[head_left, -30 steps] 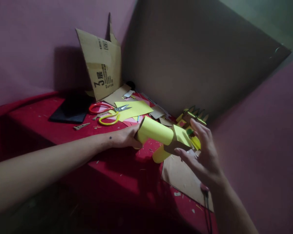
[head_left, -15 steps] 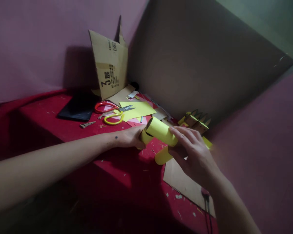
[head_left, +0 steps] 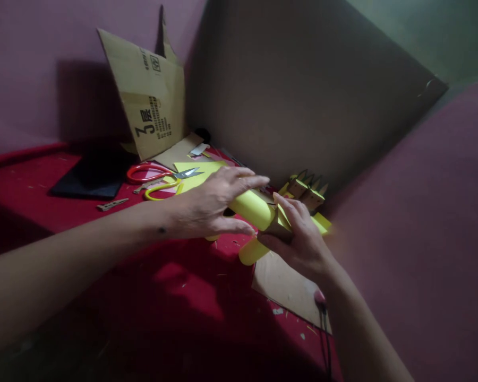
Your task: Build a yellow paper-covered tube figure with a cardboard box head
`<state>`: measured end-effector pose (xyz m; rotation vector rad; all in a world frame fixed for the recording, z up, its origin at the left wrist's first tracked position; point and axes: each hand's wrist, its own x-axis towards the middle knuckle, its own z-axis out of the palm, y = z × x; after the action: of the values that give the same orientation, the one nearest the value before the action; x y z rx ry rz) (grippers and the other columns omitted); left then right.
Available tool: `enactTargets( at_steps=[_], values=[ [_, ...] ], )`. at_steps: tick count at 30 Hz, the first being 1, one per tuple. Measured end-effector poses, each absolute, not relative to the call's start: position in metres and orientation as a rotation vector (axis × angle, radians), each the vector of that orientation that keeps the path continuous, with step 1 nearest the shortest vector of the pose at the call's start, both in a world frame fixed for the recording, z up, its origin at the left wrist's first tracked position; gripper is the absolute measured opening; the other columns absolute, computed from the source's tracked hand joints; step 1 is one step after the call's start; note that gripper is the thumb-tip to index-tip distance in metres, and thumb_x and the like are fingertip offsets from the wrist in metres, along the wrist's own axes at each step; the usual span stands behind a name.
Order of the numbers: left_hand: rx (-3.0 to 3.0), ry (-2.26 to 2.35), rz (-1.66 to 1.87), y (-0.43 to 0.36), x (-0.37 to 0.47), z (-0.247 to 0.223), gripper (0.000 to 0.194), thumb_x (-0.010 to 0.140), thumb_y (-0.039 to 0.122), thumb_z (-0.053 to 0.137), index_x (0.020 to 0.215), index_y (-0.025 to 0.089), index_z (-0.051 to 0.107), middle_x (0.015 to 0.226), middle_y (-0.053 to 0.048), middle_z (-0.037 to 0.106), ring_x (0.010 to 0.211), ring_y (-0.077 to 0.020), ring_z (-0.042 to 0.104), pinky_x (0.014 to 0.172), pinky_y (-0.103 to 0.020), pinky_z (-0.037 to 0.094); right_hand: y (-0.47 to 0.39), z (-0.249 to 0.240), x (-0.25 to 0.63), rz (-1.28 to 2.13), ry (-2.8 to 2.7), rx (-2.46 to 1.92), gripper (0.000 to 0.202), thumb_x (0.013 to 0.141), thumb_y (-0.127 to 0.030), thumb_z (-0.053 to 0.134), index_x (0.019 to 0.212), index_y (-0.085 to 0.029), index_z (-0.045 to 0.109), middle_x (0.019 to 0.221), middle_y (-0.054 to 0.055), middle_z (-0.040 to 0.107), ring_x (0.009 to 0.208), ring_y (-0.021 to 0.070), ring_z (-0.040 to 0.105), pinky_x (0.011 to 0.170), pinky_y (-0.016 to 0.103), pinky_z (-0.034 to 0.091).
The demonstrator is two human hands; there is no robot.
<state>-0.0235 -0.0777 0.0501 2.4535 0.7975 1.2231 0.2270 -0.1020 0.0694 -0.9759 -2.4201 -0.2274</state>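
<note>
My left hand [head_left: 217,204] is stretched out over a yellow paper tube [head_left: 255,209], its fingers along the top and the thumb apart below. Just right of the tube, my right hand [head_left: 302,233] grips a folded brown cardboard piece [head_left: 278,229] between thumb and fingers. This piece touches the tube's near end. A second yellow tube [head_left: 250,252] sits below, by the right thumb. Part of another yellow piece [head_left: 212,238] shows under my left hand, mostly hidden. Whether these pieces are joined I cannot tell.
Red-and-yellow-handled scissors [head_left: 163,178] lie on yellow paper, left of a printed cardboard flap [head_left: 147,95]. A dark flat tablet-like thing [head_left: 85,175] and a clothespin [head_left: 112,205] lie farther left. A flat cardboard sheet [head_left: 290,292] and a cardboard piece with green points [head_left: 306,191] are at right.
My left hand has left the lower yellow roll and moved up and right over the upper tube. My right fingers have slid off that tube onto the cardboard piece. The view has shifted right.
</note>
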Motion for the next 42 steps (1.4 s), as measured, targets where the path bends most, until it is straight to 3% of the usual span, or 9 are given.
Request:
enactTargets(
  at_steps=[3,7,20,25,37,42],
  values=[
    [2.623,0.841,1.065,-0.067,-0.007,0.053,0.064,0.081,0.048,0.072,0.136,0.019,0.055,0.137,-0.020,0.050,0.129,-0.0395,0.039,0.109,-0.054,0.030,-0.101,0.067,0.229,-0.212,-2.395,-0.983,0.079,0.082,-0.030,0.074,0.149,-0.036,0.031,0.129,0.011,0.050,0.118,0.0336,0.053,0.097,0.056,0.049],
    [2.748,0.889,1.041,-0.056,0.000,0.047,0.052,0.087,0.042,0.066,0.132,0.017,0.057,0.123,-0.019,0.057,0.115,-0.0352,0.046,0.101,-0.051,0.038,-0.099,0.065,0.230,-0.212,-2.385,-0.981,0.076,0.082,-0.028,0.074,0.147,-0.034,0.035,0.128,0.012,0.050,0.117,0.0336,0.053,0.095,0.055,0.050],
    [2.838,0.948,1.042,-0.061,0.001,0.044,0.050,0.092,0.046,0.058,0.133,0.018,0.053,0.119,-0.017,0.058,0.111,-0.0331,0.048,0.096,-0.049,0.041,-0.098,0.064,0.232,-0.176,-2.390,-0.975,0.074,0.082,-0.026,0.074,0.146,-0.032,0.036,0.126,0.012,0.050,0.116,0.0328,0.052,0.095,0.055,0.049],
    [2.801,0.989,1.024,-0.066,0.005,0.045,0.048,0.092,0.043,0.058,0.132,0.016,0.054,0.119,-0.018,0.058,0.110,-0.0331,0.047,0.096,-0.049,0.041,-0.098,0.062,0.234,-0.157,-2.382,-0.979,0.073,0.083,-0.027,0.073,0.146,-0.035,0.036,0.127,0.011,0.049,0.115,0.0319,0.053,0.095,0.055,0.050],
    [2.803,0.971,1.000,-0.069,0.003,0.049,0.045,0.091,0.038,0.060,0.131,0.019,0.054,0.115,-0.014,0.058,0.107,-0.0298,0.047,0.093,-0.043,0.042,-0.100,0.063,0.234,-0.161,-2.371,-1.012,0.068,0.083,-0.027,0.072,0.143,-0.030,0.041,0.126,0.013,0.050,0.114,0.0324,0.054,0.094,0.054,0.050],
    [2.837,0.979,0.958,-0.069,0.005,0.053,0.047,0.090,0.036,0.060,0.133,0.019,0.053,0.116,-0.015,0.058,0.106,-0.0305,0.046,0.092,-0.045,0.041,-0.100,0.064,0.236,-0.137,-2.376,-1.023,0.068,0.084,-0.028,0.071,0.144,-0.034,0.040,0.126,0.011,0.050,0.112,0.0314,0.055,0.092,0.054,0.052]
  ],
)
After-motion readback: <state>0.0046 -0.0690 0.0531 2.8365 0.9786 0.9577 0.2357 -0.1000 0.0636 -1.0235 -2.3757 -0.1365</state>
